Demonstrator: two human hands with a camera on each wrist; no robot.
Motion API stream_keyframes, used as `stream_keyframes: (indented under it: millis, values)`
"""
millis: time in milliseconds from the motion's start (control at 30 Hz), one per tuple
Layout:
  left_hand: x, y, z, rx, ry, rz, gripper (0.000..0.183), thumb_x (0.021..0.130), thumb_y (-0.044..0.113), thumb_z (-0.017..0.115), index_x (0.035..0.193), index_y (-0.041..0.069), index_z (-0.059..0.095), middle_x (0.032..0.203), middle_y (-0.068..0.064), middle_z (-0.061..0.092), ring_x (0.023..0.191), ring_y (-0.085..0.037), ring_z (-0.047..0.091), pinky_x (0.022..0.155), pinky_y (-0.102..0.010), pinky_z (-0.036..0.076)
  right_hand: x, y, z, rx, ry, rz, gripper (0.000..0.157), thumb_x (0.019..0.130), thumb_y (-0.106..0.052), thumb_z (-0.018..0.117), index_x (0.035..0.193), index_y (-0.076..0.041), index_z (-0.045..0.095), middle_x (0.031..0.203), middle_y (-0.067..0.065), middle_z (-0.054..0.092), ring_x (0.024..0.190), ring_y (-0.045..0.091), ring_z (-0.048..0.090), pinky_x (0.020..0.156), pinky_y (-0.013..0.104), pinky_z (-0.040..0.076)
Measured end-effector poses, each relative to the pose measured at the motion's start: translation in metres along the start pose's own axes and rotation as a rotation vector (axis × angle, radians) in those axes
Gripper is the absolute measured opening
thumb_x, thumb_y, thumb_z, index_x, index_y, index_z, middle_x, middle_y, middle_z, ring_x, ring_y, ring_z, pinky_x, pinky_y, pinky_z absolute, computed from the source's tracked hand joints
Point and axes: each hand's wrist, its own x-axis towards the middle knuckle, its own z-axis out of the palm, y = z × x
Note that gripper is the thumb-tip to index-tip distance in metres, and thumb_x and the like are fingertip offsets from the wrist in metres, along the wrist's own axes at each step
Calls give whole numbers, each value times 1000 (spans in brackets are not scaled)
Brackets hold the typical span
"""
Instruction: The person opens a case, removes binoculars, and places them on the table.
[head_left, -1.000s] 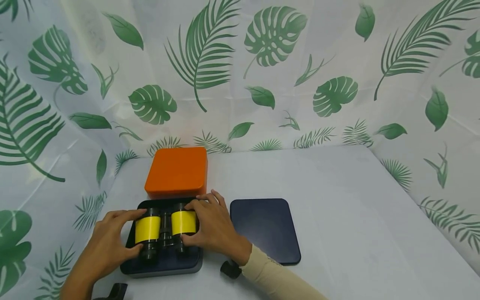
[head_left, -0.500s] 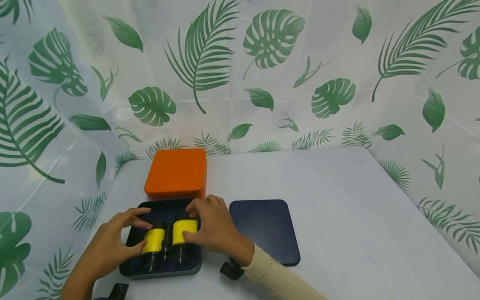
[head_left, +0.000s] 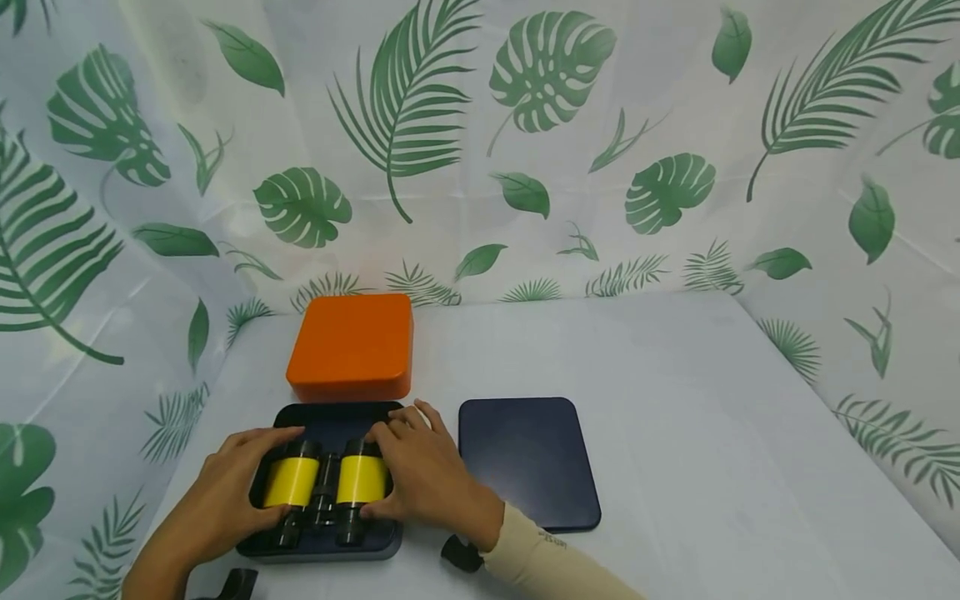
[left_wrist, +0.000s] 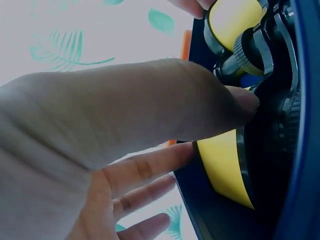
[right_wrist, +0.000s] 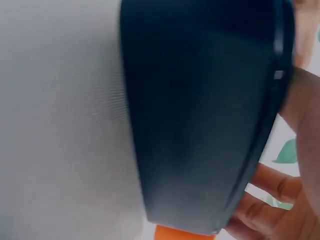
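Note:
A pair of black binoculars with yellow barrel bands (head_left: 292,482) sits within the dark blue tin (head_left: 335,423) at the left of the table. My left hand (head_left: 217,493) holds the left barrel, thumb at the near end and fingers at the far end. In the left wrist view the thumb lies across the yellow band (left_wrist: 225,170). With thumb and fingers, my right hand (head_left: 431,482) grips the right barrel in the same way. The right wrist view shows mainly the tin's outer side (right_wrist: 195,125); there the binoculars are hidden.
An orange box (head_left: 352,346) stands right behind the tin. To its right lies a flat dark blue lid (head_left: 528,462). Black objects show at the near edge: one (head_left: 238,583) by the left forearm, another (head_left: 461,552) partly under the right sleeve. A leaf-print curtain (head_left: 442,196) surrounds the table.
The binoculars have shifted nearer to me in the tin. They slanted half a second ago and now lie straighter, with the left barrel moved back left. Both hands have kept hold of them.

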Motion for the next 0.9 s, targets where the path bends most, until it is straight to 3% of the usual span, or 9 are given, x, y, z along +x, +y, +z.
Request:
stream_keyframes:
  millis: [200,533,900]
  values:
    - [2,-6,3,-6,3,0,99,68,22,101,155,18,52,154,-22,56,141,-52,43,106,-77,34,3,4,6,-56,98,37,72,77,-58,89,133,-24,60,125,-6,74,139,20,54,130,50,28]
    - [5,-10,7,-71,7,-21,103,68,17,99,157,20,48,154,-20,55,136,-50,48,104,-79,38,10,9,8,22,66,44,73,74,-49,92,133,-21,60,124,-5,76,145,20,49,133,51,22]
    - [3,-3,6,2,45,-41,104,59,15,102,151,21,55,144,-16,63,125,-44,49,102,-65,34,9,9,7,108,125,12,64,73,-48,90,125,-22,65,120,-8,75,114,13,58,129,47,30]
